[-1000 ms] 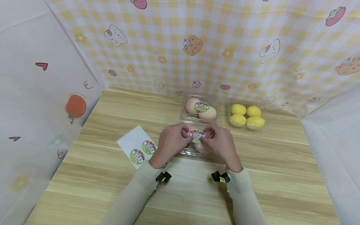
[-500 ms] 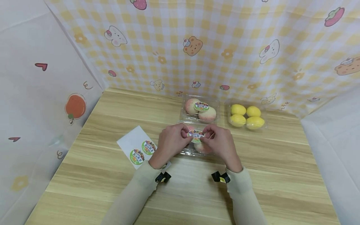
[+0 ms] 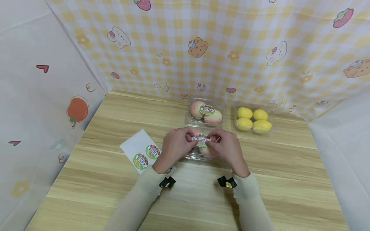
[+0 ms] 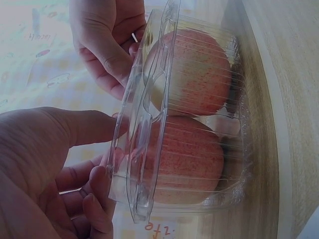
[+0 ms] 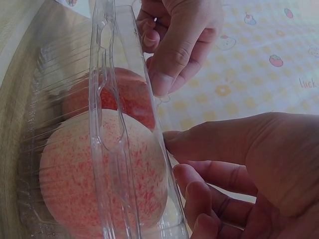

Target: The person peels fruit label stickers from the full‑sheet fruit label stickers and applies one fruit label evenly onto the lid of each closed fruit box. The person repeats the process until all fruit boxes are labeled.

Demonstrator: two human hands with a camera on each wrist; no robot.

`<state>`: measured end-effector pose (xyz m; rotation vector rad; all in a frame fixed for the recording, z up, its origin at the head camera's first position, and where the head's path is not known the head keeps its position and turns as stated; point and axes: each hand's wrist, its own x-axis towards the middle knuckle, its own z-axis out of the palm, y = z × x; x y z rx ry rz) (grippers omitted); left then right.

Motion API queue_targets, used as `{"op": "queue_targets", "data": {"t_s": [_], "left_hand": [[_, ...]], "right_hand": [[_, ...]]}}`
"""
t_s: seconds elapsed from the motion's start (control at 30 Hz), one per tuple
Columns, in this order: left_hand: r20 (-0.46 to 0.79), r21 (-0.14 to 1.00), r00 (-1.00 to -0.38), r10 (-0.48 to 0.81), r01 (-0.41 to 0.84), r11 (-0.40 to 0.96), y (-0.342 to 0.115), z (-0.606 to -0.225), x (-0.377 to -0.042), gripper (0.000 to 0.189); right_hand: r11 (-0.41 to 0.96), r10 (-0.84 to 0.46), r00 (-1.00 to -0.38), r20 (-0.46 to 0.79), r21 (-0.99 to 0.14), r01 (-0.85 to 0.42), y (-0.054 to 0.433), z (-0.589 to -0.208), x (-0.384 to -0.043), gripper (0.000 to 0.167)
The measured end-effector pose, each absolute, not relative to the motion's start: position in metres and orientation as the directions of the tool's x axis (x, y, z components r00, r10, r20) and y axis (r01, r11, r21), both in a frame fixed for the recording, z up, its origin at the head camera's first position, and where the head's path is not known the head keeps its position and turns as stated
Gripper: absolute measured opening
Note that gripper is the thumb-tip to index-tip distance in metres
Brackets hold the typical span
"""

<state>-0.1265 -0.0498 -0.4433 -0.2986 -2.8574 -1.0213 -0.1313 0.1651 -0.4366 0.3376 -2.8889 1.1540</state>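
Note:
A clear plastic clamshell box [image 3: 192, 156] holding pink-and-cream peaches [image 4: 189, 159] lies between my hands. On top of its lid is an oval fruit sticker [image 3: 201, 140], green with coloured fruit and lettering. My left hand [image 3: 176, 144] pinches the sticker's left edge with thumb and fingertips. The right hand [image 3: 228, 146] does the same at the right edge. Both wrist views show thumbs and fingertips against the box's lid; the sticker's face is not visible there. In the right wrist view one peach [image 5: 104, 169] fills much of the box.
Behind stands another clear box [image 3: 189, 120] of peaches, with a sticker on its lid. A clear box [image 3: 234, 120] of yellow lemons [image 3: 244, 124] sits to the right. A white sticker sheet [image 3: 131, 144] lies left, partly under my left forearm. A checked cloth [image 3: 173, 38] hangs behind the wooden table [image 3: 289, 189].

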Motion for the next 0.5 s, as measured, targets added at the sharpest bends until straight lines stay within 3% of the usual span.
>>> {"op": "queue_targets", "data": {"t_s": [0.5], "left_hand": [[0.176, 0.604, -0.971, 0.162, 0.237, 0.761, -0.0506, -0.443, -0.1256, 0.019]], "right_hand": [[0.713, -0.197, -0.976, 0.091, -0.67, -0.207, 0.1648, -0.4365, -0.1313, 0.012]]}}
